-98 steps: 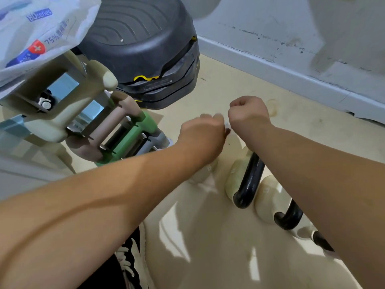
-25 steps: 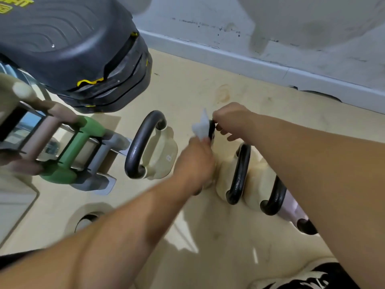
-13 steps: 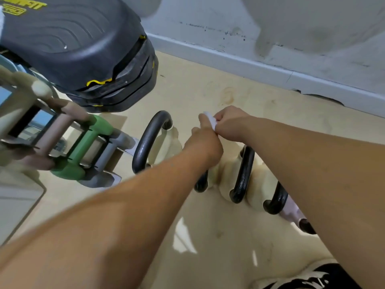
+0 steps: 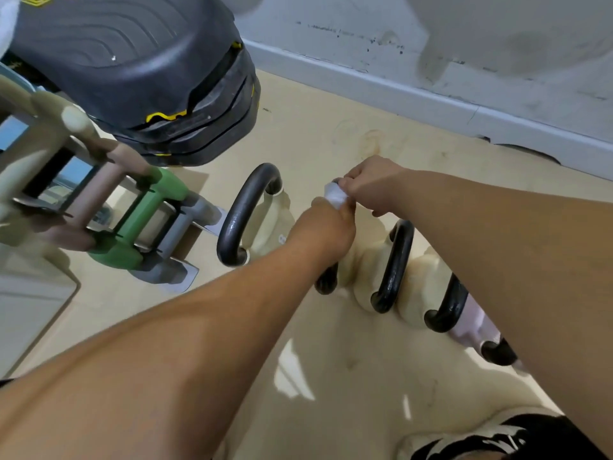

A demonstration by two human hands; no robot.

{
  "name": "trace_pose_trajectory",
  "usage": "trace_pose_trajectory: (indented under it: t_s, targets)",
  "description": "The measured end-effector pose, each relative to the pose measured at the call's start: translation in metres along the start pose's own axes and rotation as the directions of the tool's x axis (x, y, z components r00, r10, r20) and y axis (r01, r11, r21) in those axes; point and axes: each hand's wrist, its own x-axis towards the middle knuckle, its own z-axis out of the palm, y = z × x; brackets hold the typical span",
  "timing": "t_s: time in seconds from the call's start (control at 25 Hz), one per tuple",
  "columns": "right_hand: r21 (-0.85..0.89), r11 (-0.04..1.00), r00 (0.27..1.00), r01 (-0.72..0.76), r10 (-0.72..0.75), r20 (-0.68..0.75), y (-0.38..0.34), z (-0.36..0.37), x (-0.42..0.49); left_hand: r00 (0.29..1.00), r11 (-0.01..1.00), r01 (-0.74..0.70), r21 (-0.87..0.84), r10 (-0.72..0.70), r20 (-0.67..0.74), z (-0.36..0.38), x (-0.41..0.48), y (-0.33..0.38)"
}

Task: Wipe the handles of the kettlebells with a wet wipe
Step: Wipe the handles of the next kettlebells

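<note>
Count of kettlebells [image 4: 363,280]: five, in one row on the floor [image 4: 331,366], with cream bodies and black handles. The first kettlebell [image 4: 247,210] stands free at the row's left end. The fifth kettlebell [image 4: 497,351] is largely hidden behind the right forearm.

Count of wet wipe [image 4: 335,194]: one, bunched at the top of the second kettlebell's handle [image 4: 326,281]. The left hand [image 4: 326,229] is clenched round that handle and the wipe, covering most of the handle. The right hand [image 4: 371,184] meets it from above with fingers curled. It appears to pinch the wipe's upper end, though the contact is partly hidden.

Four dumbbells [image 4: 139,224] lie side by side at the floor's left edge: cream, taupe, green and grey. One black stacked unit [image 4: 149,78] stands behind them, near the skirting board [image 4: 398,89]. One patterned shoe [image 4: 481,439] shows at the near edge.
</note>
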Motion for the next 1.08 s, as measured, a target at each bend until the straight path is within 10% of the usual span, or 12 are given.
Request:
trace_pose_trajectory:
  t_s: [0.36,0.8,1.08]
  targets:
    - [-0.121,0.988,0.995,0.101,-0.103,-0.009,-0.008,0.013,-0.014,0.982,0.857,0.13,-0.498,-0.042,0.183,-0.012,-0.011,-0.034]
    - [-0.16,0.983,0.993,0.096,-0.104,-0.048,0.018,0.048,-0.046,0.963,0.982,-0.132,0.133,0.095,0.253,-0.023,-0.027,-0.059]
    - [-0.394,0.915,0.984,0.086,-0.141,-0.112,0.0,0.047,-0.055,0.972,0.969,-0.234,-0.079,0.234,-0.014,-0.008,-0.094,-0.118]
